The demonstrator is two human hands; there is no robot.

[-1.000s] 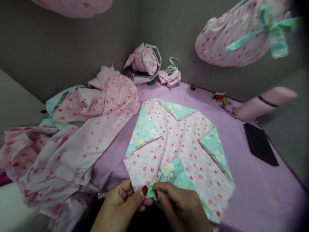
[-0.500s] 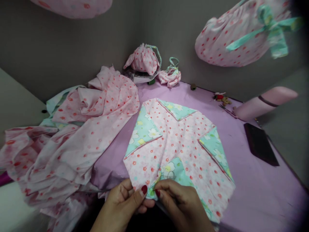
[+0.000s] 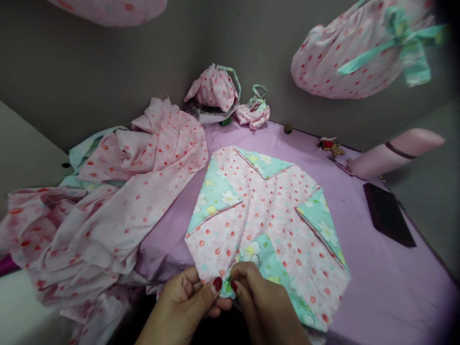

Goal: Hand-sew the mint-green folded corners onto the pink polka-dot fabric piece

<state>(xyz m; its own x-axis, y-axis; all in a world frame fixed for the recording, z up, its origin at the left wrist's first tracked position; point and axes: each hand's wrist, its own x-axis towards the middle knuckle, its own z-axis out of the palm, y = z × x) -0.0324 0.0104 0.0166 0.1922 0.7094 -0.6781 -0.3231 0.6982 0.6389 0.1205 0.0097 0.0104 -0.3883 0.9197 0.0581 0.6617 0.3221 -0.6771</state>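
Observation:
A pink floral fabric piece [image 3: 264,201] lies spread on the table, its corners folded over to show mint-green flowered triangles. At its near edge my left hand [image 3: 192,297] is closed, pinching the fabric between thumb and fingers. My right hand [image 3: 262,297] is closed beside it, thumb and index finger pressed together at the mint fold [image 3: 227,286]. Whatever small thing the right fingertips hold is hidden. A faint thin thread loop shows just above the right index finger, over the mint triangle [image 3: 268,256].
Crumpled pink floral cloth [image 3: 143,201] is heaped at left on the lilac-covered table [image 3: 381,282]. Drawstring pouches [image 3: 213,88] sit at the back. A pink bottle [image 3: 395,151], small scissors [image 3: 339,164] and a dark flat object [image 3: 388,215] lie right; a bow-tied pouch [image 3: 345,62] hangs above.
My right hand has shifted slightly, its index finger curling closer over the fold. The thread loop shows less clearly. My left hand keeps its pinch on the fabric.

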